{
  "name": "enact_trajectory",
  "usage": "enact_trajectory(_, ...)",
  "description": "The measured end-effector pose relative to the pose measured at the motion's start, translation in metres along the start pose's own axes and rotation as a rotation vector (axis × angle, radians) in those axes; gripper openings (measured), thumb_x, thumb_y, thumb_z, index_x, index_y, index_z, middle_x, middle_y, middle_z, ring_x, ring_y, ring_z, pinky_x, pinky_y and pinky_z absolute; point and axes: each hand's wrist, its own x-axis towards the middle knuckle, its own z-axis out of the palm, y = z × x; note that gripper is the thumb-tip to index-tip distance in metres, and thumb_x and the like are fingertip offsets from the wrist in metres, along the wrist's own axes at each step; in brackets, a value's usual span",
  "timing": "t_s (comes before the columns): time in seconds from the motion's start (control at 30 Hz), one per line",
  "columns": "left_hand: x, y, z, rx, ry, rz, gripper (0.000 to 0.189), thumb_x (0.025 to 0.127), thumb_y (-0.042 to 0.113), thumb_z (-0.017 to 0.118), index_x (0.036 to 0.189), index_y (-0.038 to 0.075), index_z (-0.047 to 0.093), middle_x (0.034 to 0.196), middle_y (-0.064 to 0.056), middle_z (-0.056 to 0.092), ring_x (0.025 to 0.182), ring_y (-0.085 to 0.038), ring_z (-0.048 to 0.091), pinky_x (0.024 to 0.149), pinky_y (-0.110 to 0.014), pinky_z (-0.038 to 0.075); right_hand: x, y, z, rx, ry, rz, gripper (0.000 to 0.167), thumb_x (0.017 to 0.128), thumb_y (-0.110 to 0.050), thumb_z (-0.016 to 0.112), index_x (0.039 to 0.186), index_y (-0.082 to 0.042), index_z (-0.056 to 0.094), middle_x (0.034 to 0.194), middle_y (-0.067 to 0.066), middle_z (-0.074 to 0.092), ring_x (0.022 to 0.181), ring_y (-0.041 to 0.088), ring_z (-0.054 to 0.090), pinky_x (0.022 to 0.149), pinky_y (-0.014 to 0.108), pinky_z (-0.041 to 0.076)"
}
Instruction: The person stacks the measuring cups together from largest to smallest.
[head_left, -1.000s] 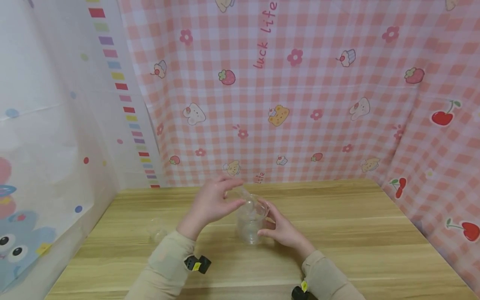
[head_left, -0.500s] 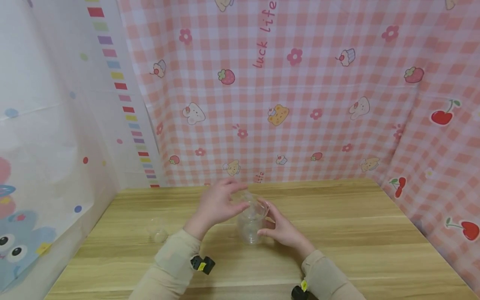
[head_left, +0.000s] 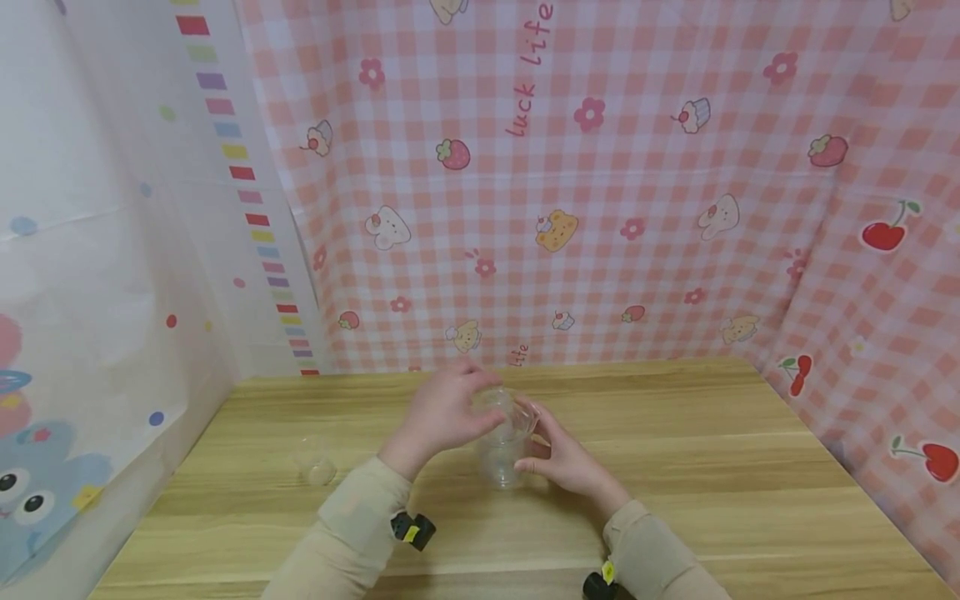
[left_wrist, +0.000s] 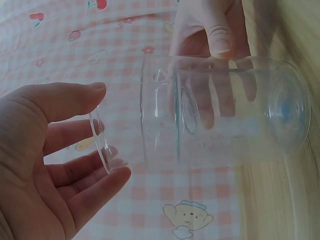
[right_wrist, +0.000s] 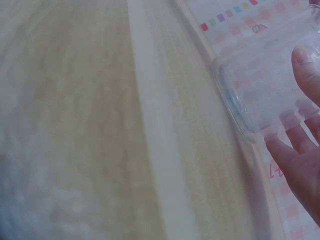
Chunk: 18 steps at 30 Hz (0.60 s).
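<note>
My left hand [head_left: 446, 412] pinches a small clear cup [left_wrist: 103, 147] by its rim, thumb on one side and fingers on the other. The cup's base is inside the mouth of a larger clear jar [left_wrist: 235, 150], while its rim stays outside. Upright on the table, the jar [head_left: 498, 467] is held around its side by my right hand [head_left: 562, 458]. In the right wrist view, the thumb and fingers of the right hand [right_wrist: 302, 167] span the jar [right_wrist: 250, 95]. Both vessels are see-through, so their edges are faint in the head view.
Another small clear cup [head_left: 318, 467] stands on the wooden table [head_left: 712, 500], left of the left forearm. A pink checked cloth [head_left: 622, 183] hangs behind the table and along its right side. White patterned sheeting [head_left: 112, 267] hangs at the left.
My left hand has moved right and slightly down, lowering the small cup's base into the jar's mouth. The right hand and the jar have stayed in place.
</note>
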Motion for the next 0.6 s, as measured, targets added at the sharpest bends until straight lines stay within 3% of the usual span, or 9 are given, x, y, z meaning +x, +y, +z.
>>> enact_trajectory(0.6, -0.0003, 0.0048, 0.0059, 0.048, -0.084, -0.025, 0.044, 0.082, 0.036, 0.080, 0.117, 0.011, 0.071, 0.115, -0.010, 0.068, 0.101, -0.028, 0.064, 0.081, -0.044, 0.056, -0.0005, 0.0009, 0.0002, -0.003, 0.003, 0.010, 0.091, 0.084, -0.002, 0.074, 0.156, -0.009, 0.019, 0.159, 0.019, 0.023, 0.141, 0.039, 0.031, 0.109, 0.042, 0.039)
